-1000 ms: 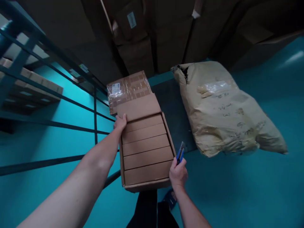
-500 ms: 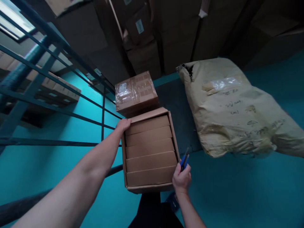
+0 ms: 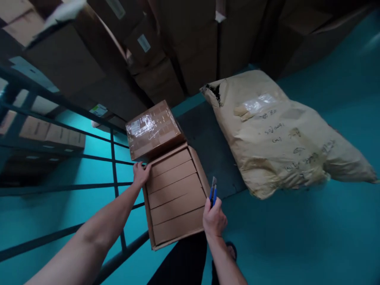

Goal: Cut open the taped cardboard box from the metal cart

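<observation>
An open cardboard box (image 3: 199, 168) holds several flat brown cartons (image 3: 175, 190) packed in a row. My left hand (image 3: 141, 174) grips its far left corner, with the fingers at the rim. On the right side, my right hand (image 3: 215, 217) is closed around a blue box cutter (image 3: 213, 194), its blade end pointing away from me. That hand is against the box's right side near the close corner. Directly behind the open box, a taped carton (image 3: 154, 128) with a label sits close against it.
A large tan paper sack (image 3: 267, 134), torn at one corner, lies to the right on a dark flat platform (image 3: 204, 130). Dark metal bars (image 3: 114, 170) run along the left. Stacked cartons (image 3: 190, 51) line the back above a turquoise floor (image 3: 282, 237).
The open box has turned slightly and now sits nearer the taped carton, both hands still at it. My view has shifted, so the sack and cartons appear further left.
</observation>
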A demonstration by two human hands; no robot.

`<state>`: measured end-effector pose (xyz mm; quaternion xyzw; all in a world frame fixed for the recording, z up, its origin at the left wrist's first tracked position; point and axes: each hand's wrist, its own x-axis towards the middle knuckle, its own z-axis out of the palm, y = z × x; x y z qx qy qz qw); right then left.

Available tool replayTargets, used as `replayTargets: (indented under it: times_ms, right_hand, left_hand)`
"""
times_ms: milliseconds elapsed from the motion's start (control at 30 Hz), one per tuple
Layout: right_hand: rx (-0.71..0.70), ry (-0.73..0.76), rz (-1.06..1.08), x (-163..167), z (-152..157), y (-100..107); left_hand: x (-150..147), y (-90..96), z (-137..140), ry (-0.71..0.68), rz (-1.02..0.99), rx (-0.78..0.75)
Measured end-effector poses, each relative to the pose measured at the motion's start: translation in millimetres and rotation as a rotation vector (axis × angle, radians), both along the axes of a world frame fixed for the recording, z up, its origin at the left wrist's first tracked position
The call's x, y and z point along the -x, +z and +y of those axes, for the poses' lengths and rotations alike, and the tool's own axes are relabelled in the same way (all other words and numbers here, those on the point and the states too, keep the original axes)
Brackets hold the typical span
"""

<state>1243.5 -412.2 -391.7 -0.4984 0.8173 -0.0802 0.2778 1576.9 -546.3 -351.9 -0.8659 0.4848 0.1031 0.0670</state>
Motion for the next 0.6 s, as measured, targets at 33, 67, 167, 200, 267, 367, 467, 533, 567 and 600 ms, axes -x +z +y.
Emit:
replayTargets:
  times_ms: [33, 67, 167, 200, 267, 367, 467, 533, 567, 600]
  right_hand:
    - [-0.022, -0.007, -0.018, 1, -6, 0]
    - [-0.046, -0.015, -0.052, 2, -11, 0]
    - [-0.061, -0.128, -0.233, 11, -14, 4]
    - [-0.033, -0.202, -0.309, 15, -10, 8]
    - [0.051, -0.368, -0.449, 28, 4, 21]
    - [0.061, -0.578, -0.552, 59, 45, 54]
    - [-0.072, -0.735, -0.502, 101, 107, 91]
    - [-0.146, -0.85, -0.421, 126, 152, 117]
    - [-0.137, -0.888, -0.395, 134, 173, 130]
    - [-0.128, -0.918, -0.36, 139, 191, 143]
  left_hand:
    - [13, 4.6, -2, -0.086, -0.001, 0.022]
    - [28, 7.7, -4, -0.21, 0.023, 0.023]
    - [78, 7.0, -8, -0.599, 0.153, -0.065]
    - [92, 4.5, -8, -0.652, 0.168, -0.091]
    - [112, 0.0, -7, -0.647, 0.154, -0.103]
    - [117, -0.1, -7, -0.625, 0.137, -0.103]
    - [102, 4.4, -19, -0.633, 0.151, -0.113]
    - [93, 5.5, -32, -0.656, 0.17, -0.125]
    - [89, 5.4, -38, -0.672, 0.181, -0.134]
    - [87, 5.1, -44, -0.688, 0.189, -0.142]
